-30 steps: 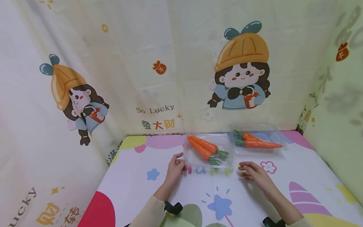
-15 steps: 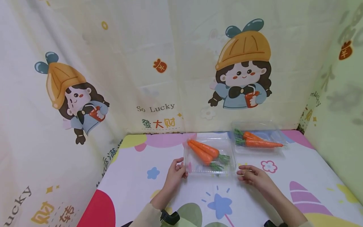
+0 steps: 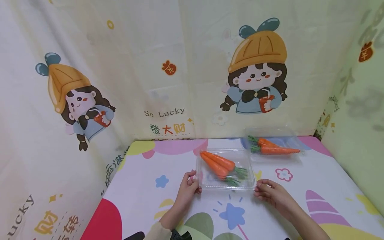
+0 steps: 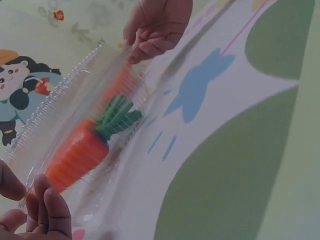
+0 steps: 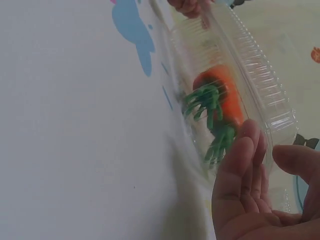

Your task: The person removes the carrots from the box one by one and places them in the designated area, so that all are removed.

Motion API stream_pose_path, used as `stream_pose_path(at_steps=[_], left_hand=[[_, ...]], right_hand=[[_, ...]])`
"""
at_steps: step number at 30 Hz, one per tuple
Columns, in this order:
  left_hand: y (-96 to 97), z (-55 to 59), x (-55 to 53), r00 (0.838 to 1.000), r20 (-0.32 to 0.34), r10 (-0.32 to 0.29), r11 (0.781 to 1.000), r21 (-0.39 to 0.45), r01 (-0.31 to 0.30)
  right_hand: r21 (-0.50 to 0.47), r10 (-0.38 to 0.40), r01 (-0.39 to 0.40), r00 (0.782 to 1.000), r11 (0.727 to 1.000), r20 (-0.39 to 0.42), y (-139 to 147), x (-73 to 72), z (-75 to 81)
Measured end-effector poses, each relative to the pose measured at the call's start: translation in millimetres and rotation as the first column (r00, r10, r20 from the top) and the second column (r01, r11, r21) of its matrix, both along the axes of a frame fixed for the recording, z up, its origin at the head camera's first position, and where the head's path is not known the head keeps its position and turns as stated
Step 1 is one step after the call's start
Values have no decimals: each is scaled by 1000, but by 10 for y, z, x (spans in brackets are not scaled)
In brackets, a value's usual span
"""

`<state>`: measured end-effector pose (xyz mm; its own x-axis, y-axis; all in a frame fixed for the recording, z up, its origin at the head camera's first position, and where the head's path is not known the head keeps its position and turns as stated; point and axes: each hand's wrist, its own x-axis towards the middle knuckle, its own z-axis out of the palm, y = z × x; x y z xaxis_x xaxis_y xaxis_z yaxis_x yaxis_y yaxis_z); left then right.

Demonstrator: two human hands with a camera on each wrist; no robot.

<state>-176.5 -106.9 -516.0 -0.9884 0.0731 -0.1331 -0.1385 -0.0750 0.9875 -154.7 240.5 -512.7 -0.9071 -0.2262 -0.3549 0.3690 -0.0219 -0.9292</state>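
Note:
A clear plastic clamshell box (image 3: 207, 185) lies on the table in front of me, its lid apparently down. Inside are two carrots (image 3: 218, 165), orange with green tops pointing right and toward me. My left hand (image 3: 189, 190) pinches the box's near left corner between thumb and curled fingers; the left wrist view shows these fingers (image 4: 55, 212) at the rim. At the near right corner, my right hand (image 3: 274, 193) holds the edge. In the right wrist view, the thumb (image 5: 297, 160) and fingertips lie on either side of the rim.
Behind and to the right stands a second clear plastic box (image 3: 295, 143) with two more carrots (image 3: 276, 150) inside. A printed cloth covers the table (image 3: 141, 186). Patterned curtains (image 3: 204, 66) rise behind it and at both sides.
The nearer box has slid toward me and slightly right, its carrots with it. My left hand has moved along with it. My right hand, apart from the box earlier, now holds its right corner.

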Motion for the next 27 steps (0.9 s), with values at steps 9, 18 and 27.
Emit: stream_pose_path(at_steps=[9, 18, 27], left_hand=[[2, 34, 143, 998, 46, -41, 998, 46, 39], [-72, 6, 220, 991, 82, -105, 988, 121, 94], [-91, -13, 216, 987, 80, -137, 974, 191, 120]], right_hand=[[-22, 60, -60, 998, 998, -4, 62, 127, -2], [-32, 67, -67, 998, 997, 4, 74, 166, -25], [-55, 65, -65, 998, 996, 2, 83, 166, -56]])
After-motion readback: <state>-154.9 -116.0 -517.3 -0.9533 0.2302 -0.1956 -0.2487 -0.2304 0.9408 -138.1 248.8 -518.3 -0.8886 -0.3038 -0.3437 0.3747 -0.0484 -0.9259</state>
